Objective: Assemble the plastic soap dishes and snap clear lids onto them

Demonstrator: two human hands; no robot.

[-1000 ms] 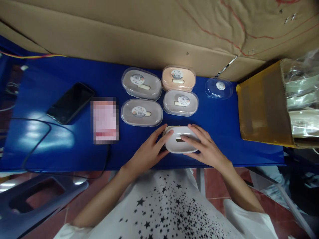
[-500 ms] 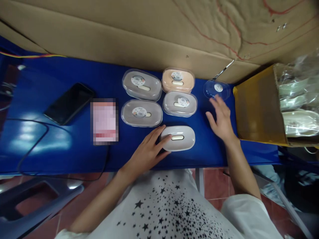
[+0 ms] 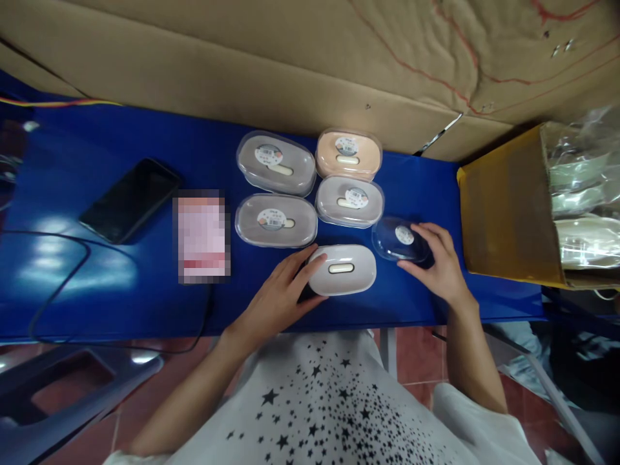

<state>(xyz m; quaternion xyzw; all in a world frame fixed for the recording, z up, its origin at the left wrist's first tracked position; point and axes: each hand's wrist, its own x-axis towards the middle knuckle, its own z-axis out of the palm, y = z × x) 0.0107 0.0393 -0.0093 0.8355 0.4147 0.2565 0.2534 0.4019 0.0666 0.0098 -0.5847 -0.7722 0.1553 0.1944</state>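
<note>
Box (image 3: 358, 284), white and oval, is sitting on the desk (image 3: 404, 300) at the left hand (image 3: 276, 294), which is half curled and clasping its nearest end. The right hand (image 3: 438, 268) is partly closed, gripping a clear lid (image 3: 387, 245) by one end. Four lidded boxes (image 3: 276, 237) are standing beyond the left hand; a phone (image 3: 130, 201) is lying well to its left.

Free blue table (image 3: 420, 187) between peach box (image 3: 349, 157) and carton (image 3: 506, 210), clear cover (image 3: 394, 240) and right grip (image 3: 442, 263) in front
</note>
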